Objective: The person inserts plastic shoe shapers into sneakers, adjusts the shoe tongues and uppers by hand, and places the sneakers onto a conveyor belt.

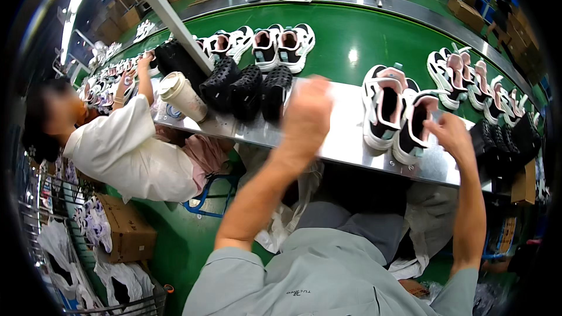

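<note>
A pair of white, black and pink sneakers stands on the metal ledge in front of me: a left one (383, 108) and, nearer me, a right one (414, 127). The curled fingers of my right hand (453, 139) grip the collar edge of the nearer sneaker. My left hand (310, 111) is raised over the ledge beside several black, textured shoe-shaped pieces (246, 90). Motion smears its fingers, so whether it holds anything is hidden.
A green conveyor belt (363, 41) carries rows of sneakers (295, 47). More black pieces (497, 139) stand at right. A lidded paper cup (183, 95) sits on the metal ledge (342, 123), left. A co-worker (134, 149) in white works at left, near a carton (126, 228).
</note>
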The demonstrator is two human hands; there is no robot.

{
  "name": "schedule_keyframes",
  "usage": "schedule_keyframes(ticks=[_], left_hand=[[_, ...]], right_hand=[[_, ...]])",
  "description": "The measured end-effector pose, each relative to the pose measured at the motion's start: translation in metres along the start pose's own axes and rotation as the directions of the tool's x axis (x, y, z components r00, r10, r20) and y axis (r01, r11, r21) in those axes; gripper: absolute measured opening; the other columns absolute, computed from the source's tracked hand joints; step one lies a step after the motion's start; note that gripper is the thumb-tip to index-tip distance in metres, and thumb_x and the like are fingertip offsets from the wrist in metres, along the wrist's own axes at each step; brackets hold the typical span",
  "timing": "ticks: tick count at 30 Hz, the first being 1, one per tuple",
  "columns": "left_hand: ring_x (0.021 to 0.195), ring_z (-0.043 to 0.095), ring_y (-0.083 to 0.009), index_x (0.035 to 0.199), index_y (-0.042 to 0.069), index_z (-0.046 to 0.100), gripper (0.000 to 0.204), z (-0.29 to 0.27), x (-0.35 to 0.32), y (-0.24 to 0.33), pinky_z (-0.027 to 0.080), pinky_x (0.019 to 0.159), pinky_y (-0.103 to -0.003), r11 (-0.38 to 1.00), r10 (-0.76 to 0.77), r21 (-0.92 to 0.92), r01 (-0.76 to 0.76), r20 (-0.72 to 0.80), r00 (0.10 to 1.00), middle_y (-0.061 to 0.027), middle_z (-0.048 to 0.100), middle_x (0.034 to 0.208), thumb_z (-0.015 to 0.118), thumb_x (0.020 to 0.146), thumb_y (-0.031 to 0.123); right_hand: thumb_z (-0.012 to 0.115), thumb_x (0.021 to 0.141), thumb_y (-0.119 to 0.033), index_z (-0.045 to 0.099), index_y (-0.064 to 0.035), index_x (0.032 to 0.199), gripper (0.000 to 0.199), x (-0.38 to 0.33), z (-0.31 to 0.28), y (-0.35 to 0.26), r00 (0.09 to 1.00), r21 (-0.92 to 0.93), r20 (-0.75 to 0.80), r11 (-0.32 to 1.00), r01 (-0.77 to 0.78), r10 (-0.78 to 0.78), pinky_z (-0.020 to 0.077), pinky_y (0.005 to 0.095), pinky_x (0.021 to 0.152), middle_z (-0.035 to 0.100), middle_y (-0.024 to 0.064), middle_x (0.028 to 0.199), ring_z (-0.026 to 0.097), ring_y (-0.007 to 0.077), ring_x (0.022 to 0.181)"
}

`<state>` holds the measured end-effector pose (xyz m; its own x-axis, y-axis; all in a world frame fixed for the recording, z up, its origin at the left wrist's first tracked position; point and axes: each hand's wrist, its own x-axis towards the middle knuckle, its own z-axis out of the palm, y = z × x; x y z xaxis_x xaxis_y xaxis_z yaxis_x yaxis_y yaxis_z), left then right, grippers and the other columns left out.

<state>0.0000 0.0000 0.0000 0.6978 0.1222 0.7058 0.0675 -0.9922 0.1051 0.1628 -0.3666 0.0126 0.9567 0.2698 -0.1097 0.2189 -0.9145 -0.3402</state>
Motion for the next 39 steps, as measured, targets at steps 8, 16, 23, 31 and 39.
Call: schedule_keyframes(ticks=[8, 16, 23, 31, 39], left_hand=[[0.101, 0.065, -0.0405, 0.106, -0.002, 0.062, 0.020, -0.020, 0.000, -0.173, 0.053, 0.091, -0.048, 0.739, -0.606, 0.509, 0.442, 0.215, 0.766, -0.0242, 0.068, 0.106, 0.059, 0.089, 0.007], [0.095, 0.068, -0.0396, 0.114, 0.002, 0.065, 0.029, -0.071, 0.021, -0.094, 0.054, 0.082, -0.046, 0.795, -0.479, 0.408, 0.449, -0.032, 0.877, -0.0195, 0.070, 0.102, 0.070, 0.090, 0.018], [0.096, 0.065, -0.0355, 0.118, 0.000, 0.065, 0.046, -0.061, -0.026, 0.094, 0.054, 0.082, -0.042, 0.939, 0.144, -0.319, -0.126, 0.032, 0.989, -0.0179, 0.066, 0.105, 0.080, 0.076, 0.006], [0.107, 0.063, -0.0187, 0.137, -0.003, 0.055, 0.063, 0.006, 0.014, 0.105, 0.053, 0.089, -0.032, 0.138, 0.059, -0.869, 0.475, 0.486, 0.872, -0.0110, 0.069, 0.114, 0.080, 0.085, 0.022], [0.080, 0.065, -0.0093, 0.110, -0.002, 0.067, 0.025, 0.027, 0.034, 0.136, 0.055, 0.069, -0.023, -0.183, -0.122, -0.854, 0.487, 0.511, 0.851, -0.0058, 0.069, 0.097, 0.075, 0.087, 0.005]], right_hand=[[0.070, 0.094, -0.017, 0.063, 0.0039, 0.089, 0.022, -0.049, -0.016, -0.047, 0.982, 0.444, -0.066, 0.876, 0.189, -0.179, 0.0488, 0.0240, 0.056, 0.065, 0.0056, 0.069, 0.060, 0.0084, 0.062], [0.068, 0.096, -0.013, 0.066, 0.0037, 0.097, 0.016, -0.075, -0.009, -0.069, 0.926, 0.475, -0.308, 0.807, 0.350, -0.221, 0.0518, 0.0241, 0.062, 0.068, 0.0048, 0.078, 0.061, 0.0073, 0.070], [0.065, 0.100, -0.037, 0.056, 0.0013, 0.125, 0.047, -0.097, 0.056, -0.144, 0.954, 0.991, 0.130, 0.046, -0.123, -0.271, 0.0580, 0.0298, 0.073, 0.064, 0.0068, 0.106, 0.064, 0.0148, 0.090], [0.064, 0.094, -0.030, 0.063, -0.0006, 0.107, 0.032, -0.120, 0.026, -0.089, 0.765, 0.860, 0.478, 0.053, -0.507, -0.432, 0.0573, 0.0318, 0.062, 0.072, 0.0107, 0.089, 0.069, 0.0197, 0.069], [0.070, 0.089, -0.051, 0.058, 0.0075, 0.103, 0.061, -0.131, -0.008, -0.088, 0.908, 0.072, -0.164, 0.913, 0.402, -0.386, 0.0532, 0.0472, 0.065, 0.065, 0.0210, 0.069, 0.069, 0.0398, 0.070]])
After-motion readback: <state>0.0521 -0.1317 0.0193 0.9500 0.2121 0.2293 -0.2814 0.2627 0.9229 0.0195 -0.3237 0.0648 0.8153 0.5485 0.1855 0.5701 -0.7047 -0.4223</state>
